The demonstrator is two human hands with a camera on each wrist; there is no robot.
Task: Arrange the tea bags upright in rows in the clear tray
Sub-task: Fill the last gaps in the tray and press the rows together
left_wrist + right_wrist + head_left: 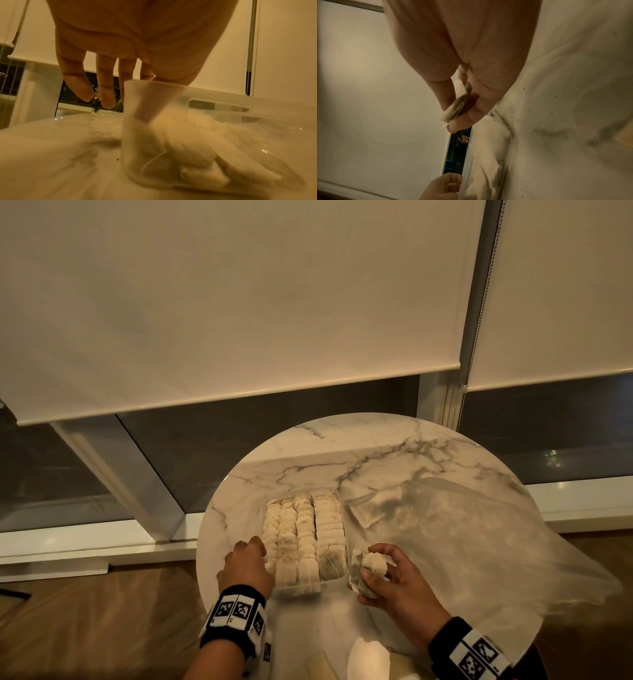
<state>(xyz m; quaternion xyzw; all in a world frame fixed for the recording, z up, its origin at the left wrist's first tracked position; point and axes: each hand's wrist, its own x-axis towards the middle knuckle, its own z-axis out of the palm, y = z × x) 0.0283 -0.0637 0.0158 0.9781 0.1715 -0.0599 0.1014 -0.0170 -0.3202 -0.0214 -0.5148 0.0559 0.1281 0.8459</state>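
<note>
A clear tray (344,529) on the round marble table (342,446) holds several rows of upright tea bags (301,529). My left hand (255,546) sits at the tray's near-left corner. In the left wrist view its fingers (109,97) hang fairly straight outside the tray wall (154,97), with the thumb at the rim above blurred tea bags (188,142). Just right of the tray, my right hand (371,573) pinches a small stack of tea bags (373,565) between thumb and fingers. The right wrist view shows that stack (455,106) edge-on.
A crumpled clear plastic bag (479,542) covers the table's right half and hangs over its edge, with a loose tea bag (373,505) inside near the tray's far-right corner. A pale object (368,659) lies at the near edge. Window blinds hang behind.
</note>
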